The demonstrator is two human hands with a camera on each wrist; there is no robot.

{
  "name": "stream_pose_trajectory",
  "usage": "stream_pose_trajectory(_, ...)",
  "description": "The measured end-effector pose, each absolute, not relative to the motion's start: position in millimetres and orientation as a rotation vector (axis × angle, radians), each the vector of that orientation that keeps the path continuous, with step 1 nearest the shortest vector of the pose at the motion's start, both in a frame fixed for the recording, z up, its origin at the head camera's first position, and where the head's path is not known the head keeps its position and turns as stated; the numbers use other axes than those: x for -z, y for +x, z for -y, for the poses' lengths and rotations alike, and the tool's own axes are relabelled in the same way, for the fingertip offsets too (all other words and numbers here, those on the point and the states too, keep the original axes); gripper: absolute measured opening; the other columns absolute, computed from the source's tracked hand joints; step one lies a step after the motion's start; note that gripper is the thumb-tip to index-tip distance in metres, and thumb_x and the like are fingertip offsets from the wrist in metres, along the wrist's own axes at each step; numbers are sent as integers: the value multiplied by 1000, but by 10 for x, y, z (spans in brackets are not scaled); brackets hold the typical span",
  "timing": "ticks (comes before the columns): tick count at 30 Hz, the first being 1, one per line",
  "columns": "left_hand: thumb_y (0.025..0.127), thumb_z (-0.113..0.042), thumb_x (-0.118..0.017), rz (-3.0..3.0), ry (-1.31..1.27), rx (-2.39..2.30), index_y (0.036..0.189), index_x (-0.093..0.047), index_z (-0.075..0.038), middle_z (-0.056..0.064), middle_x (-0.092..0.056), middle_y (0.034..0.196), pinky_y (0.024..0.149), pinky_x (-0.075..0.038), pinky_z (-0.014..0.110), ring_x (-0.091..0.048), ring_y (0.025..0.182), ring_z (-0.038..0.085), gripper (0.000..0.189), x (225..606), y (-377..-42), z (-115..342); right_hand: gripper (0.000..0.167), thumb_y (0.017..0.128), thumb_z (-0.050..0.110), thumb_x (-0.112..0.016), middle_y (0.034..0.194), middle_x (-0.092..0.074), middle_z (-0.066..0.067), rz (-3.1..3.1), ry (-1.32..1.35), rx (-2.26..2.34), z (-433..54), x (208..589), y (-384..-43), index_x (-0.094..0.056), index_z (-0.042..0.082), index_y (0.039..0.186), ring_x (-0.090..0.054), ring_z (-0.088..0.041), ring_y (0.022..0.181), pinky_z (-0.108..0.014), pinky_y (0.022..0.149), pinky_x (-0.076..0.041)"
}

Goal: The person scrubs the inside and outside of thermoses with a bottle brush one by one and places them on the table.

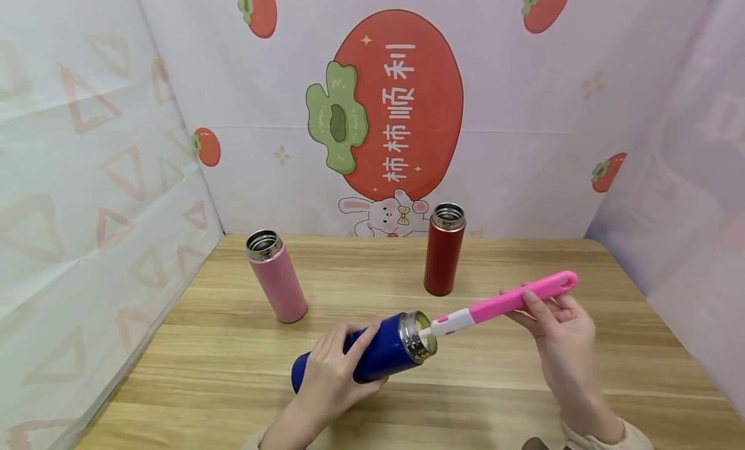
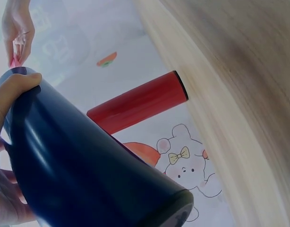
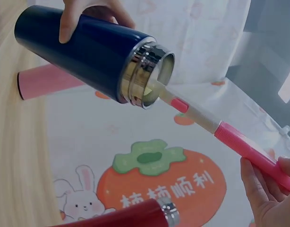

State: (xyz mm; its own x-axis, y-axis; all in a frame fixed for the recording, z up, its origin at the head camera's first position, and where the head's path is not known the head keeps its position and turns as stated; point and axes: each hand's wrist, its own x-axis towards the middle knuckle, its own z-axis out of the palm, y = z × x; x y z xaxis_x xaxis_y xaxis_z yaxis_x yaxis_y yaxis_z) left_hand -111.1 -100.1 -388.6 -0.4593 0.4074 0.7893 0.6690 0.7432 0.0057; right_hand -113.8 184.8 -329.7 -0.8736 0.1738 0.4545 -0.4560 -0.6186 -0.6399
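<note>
My left hand (image 1: pixel 334 372) grips a blue thermos flask (image 1: pixel 381 350) round its body, tilted with its steel mouth to the right. In my right hand (image 1: pixel 561 324) is the pink handle of a bottle brush (image 1: pixel 512 301), held between thumb and fingers. The brush's white neck enters the flask's mouth, and its head is hidden inside; a bit of yellow shows at the opening in the right wrist view. Further back, a pink flask (image 1: pixel 278 278) and a red flask (image 1: pixel 444 253) stand upright without lids.
The wooden table (image 1: pixel 221 353) carries all three flasks. A printed cloth (image 1: pixel 512 165) with persimmons and a rabbit hangs behind it, and pale cloth walls (image 1: pixel 75 178) close in both sides. A small dark object (image 1: pixel 534 443) shows at the bottom edge near the right sleeve.
</note>
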Motion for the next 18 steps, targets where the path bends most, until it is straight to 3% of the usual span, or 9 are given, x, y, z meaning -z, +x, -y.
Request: stream_pose_trajectory(18,46,-42,-82,2158,-788,359,122,-53,-17,9,-54,86,59,-45,35,-54,70,21,85,3914,-1071,1116,18,86,-14,-42,84,-65,-21,1134,351,-2485,-2037,3253,-1133,-55,-12,97,-65,-27,76,-36,70,-49)
